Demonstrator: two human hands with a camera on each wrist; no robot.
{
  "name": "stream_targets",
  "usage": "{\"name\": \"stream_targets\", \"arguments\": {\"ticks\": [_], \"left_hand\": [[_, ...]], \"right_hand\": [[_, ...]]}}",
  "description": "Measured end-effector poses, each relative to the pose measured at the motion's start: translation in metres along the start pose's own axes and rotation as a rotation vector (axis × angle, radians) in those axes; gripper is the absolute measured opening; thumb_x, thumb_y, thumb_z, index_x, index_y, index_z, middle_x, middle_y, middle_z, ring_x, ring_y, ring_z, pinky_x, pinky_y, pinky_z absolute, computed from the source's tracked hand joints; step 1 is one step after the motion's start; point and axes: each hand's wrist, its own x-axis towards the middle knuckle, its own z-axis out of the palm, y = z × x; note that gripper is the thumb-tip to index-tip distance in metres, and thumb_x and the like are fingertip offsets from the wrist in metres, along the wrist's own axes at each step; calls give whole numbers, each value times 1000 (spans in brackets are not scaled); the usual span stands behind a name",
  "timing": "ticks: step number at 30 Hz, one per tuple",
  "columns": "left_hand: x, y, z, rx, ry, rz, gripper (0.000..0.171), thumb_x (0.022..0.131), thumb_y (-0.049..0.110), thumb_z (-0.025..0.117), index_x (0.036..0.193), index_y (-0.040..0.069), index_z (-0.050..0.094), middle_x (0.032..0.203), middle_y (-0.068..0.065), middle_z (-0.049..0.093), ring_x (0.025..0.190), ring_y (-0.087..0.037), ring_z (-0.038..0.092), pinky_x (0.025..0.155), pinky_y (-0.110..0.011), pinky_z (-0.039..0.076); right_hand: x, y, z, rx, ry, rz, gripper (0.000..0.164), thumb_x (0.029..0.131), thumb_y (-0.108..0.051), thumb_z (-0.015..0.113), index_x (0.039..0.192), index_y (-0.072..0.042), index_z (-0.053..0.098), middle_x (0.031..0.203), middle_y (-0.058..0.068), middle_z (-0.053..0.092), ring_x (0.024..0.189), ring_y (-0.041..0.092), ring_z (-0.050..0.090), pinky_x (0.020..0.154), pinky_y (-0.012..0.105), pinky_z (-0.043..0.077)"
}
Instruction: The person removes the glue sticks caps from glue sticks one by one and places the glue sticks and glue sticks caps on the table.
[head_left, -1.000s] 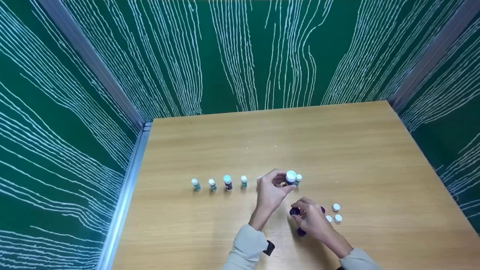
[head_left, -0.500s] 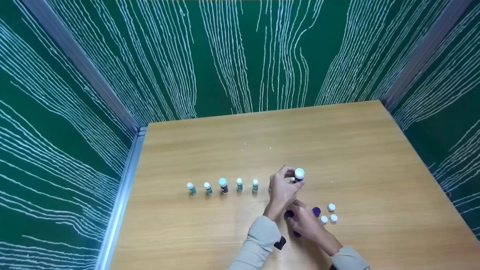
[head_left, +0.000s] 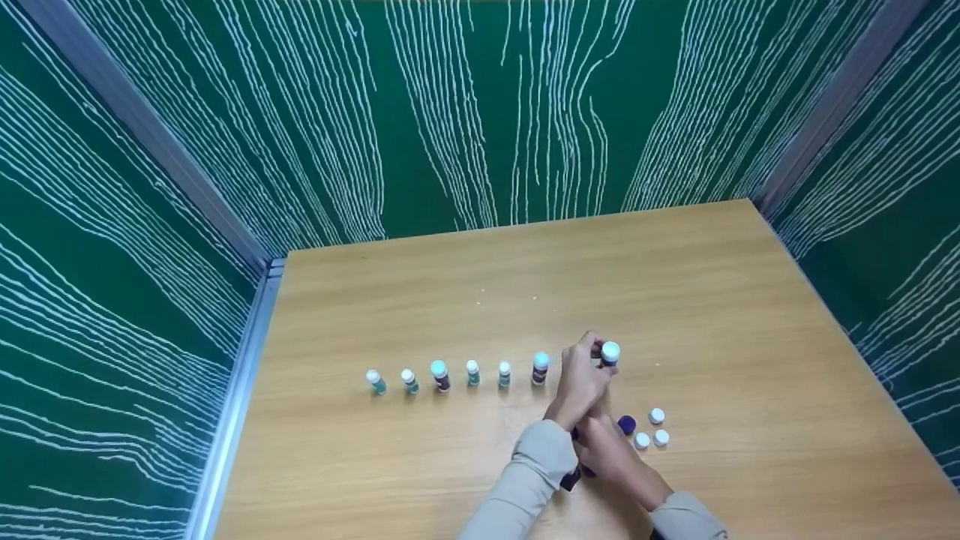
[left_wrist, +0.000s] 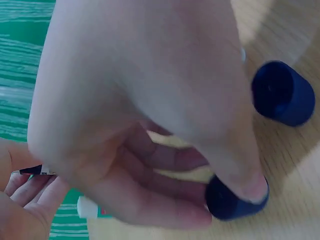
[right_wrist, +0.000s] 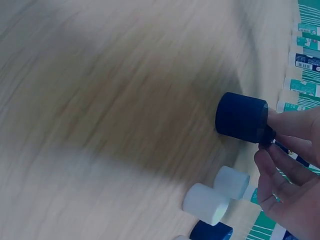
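My left hand [head_left: 581,379] holds a dark-labelled glue stick [head_left: 610,352] by its sides, its pale round top facing up. Below the left wrist, my right hand [head_left: 615,450] reaches across, partly covered by the left forearm. In the left wrist view the right thumb and fingers pinch a dark blue cap [left_wrist: 232,207]. Close beside them a second dark blue cap [left_wrist: 285,95] rests on the table with its hollow end showing. The right wrist view has this loose cap [right_wrist: 241,117] in front of the right fingertips [right_wrist: 265,160].
Several upright glue sticks, among them a dark one [head_left: 540,369] and a green one [head_left: 472,373], form a row to the left. Three white caps [head_left: 661,437] and another dark cap [head_left: 627,425] lie right of the hands. Green walls enclose the wooden table [head_left: 420,285].
The left hand has shifted rightward with the glue stick, uncovering a dark glue stick at the row's end. The right hand, still pinching the cap, has slipped under the left wrist.
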Motion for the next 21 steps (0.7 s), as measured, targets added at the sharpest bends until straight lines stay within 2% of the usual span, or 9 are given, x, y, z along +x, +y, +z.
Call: {"name": "stream_targets", "arguments": {"ticks": [5,10,17,21], "left_hand": [[7,-4,10,53,-20,2,32,72,-12,71,89,13,59,86,2,66,87,-8,62,75,-14,48],[9,-7,17,105,-45,-14,35,70,-15,70,86,14,55,81,3,61,83,-8,59,70,-15,47],[11,-8,24,180,-105,-21,36,72,-13,70,89,14,55,78,3,59,77,-8,58,64,-16,46],[12,-9,25,261,-107,-41,36,72,-9,72,91,16,55,79,3,60,73,-10,59,58,-20,46]], "right_hand": [[-1,2,-1,-34,30,-24,19,67,7,64,77,-9,64,72,-1,56,64,12,53,53,30,46],[-7,0,-5,-37,21,-1,28,61,15,58,81,-5,63,79,-2,53,69,12,53,56,30,48],[-16,-1,-15,-14,75,-38,29,62,11,67,87,-3,71,96,4,63,91,19,60,73,37,54],[-15,0,-19,2,75,-18,29,63,10,71,89,-3,72,98,4,64,94,19,61,76,38,54]]}}
